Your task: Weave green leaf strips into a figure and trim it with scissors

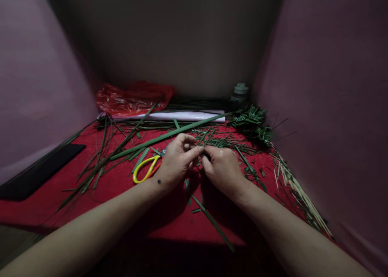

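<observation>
"Red cloth covers the surface, with pinkish walls either side. Where's the piece being worked?"

"Near the centre of the frame, at the fingertips: a small green piece, mostly hidden."

"And the hands?"

"The right hand seems to pinch it between thumb and forefinger. On the left hand the fingers curl and the thumb reaches in beside it; whether that hand grips too, I can't tell."

"How would you handle it well?"

"I'd pinch close to the working point, steady one side with light, even pressure, and move the other fingertips in small motions. Pull hard or crease sharply and a strip like that could split."

"Which way does it point?"

"Too covered to say, and its long axis is hidden as well. Behind it, the long green blade lies slantwise, from centre left up toward the dark green bundle at right."

"Anything close by?"

"Yellow-handled scissors, just beside the left hand, among loose green strips."
</observation>
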Motion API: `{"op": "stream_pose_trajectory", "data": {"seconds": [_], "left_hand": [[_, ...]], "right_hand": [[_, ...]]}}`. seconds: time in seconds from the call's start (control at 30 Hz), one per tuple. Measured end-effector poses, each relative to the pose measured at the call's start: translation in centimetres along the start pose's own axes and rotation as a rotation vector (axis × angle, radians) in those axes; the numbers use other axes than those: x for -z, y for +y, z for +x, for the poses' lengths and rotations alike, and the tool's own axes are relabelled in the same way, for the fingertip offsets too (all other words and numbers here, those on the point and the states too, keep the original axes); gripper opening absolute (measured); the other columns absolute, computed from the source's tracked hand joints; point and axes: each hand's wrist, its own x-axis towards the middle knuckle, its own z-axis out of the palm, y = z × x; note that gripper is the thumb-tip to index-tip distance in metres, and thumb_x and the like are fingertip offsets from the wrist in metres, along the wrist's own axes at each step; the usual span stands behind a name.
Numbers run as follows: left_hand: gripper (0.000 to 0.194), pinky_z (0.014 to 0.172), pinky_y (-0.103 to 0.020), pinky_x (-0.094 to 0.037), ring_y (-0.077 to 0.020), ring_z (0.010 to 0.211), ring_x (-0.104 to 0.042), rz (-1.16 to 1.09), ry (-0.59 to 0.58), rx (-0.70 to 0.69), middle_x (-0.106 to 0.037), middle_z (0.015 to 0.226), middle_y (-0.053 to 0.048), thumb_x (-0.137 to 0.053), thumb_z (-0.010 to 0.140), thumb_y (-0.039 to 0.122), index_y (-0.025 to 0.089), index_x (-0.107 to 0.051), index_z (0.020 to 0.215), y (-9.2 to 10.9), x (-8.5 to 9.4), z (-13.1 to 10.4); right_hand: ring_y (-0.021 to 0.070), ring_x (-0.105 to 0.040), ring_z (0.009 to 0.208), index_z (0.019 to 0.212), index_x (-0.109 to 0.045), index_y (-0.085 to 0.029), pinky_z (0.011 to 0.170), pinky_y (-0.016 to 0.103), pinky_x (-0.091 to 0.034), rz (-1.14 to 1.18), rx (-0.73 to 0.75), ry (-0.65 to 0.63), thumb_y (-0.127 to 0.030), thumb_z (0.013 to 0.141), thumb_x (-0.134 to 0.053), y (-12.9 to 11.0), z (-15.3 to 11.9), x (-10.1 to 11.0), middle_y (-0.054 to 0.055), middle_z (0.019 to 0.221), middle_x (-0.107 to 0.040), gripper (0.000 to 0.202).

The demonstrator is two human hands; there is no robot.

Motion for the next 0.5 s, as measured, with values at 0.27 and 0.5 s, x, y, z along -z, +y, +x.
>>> {"op": "stream_pose_trajectory", "data": {"seconds": [0.27, 0.5], "left_hand": [[0.039, 0.042, -0.018, -0.035, -0.0055, 0.045, -0.043, -0.032, -0.248, 0.047, -0.051, 0.063, 0.003, -0.061, 0.074, 0.027, 0.020, -0.053, 0.112, 0.7, 1.5, 0.4], [0.055, 0.041, -0.018, -0.036, -0.0064, 0.045, -0.042, 0.019, -0.331, -0.001, -0.046, 0.057, 0.006, -0.062, 0.072, 0.023, 0.025, -0.045, 0.124, 1.0, 2.6, 0.9]], "right_hand": [[0.0168, -0.060, 0.064, 0.071, -0.063, -0.019, 0.059, 0.026, -0.034, 0.092, 0.079, 0.006, -0.019, 0.078, -0.043, 0.3, -0.1, -0.1, 0.006, 0.071, -0.069, 0.021], [0.0142, -0.058, 0.062, 0.082, -0.069, -0.021, 0.061, 0.024, -0.038, 0.296, 0.119, -0.049, -0.013, 0.074, -0.046, 0.6, 0.1, -0.2, 0.003, 0.072, -0.069, 0.026]]}}
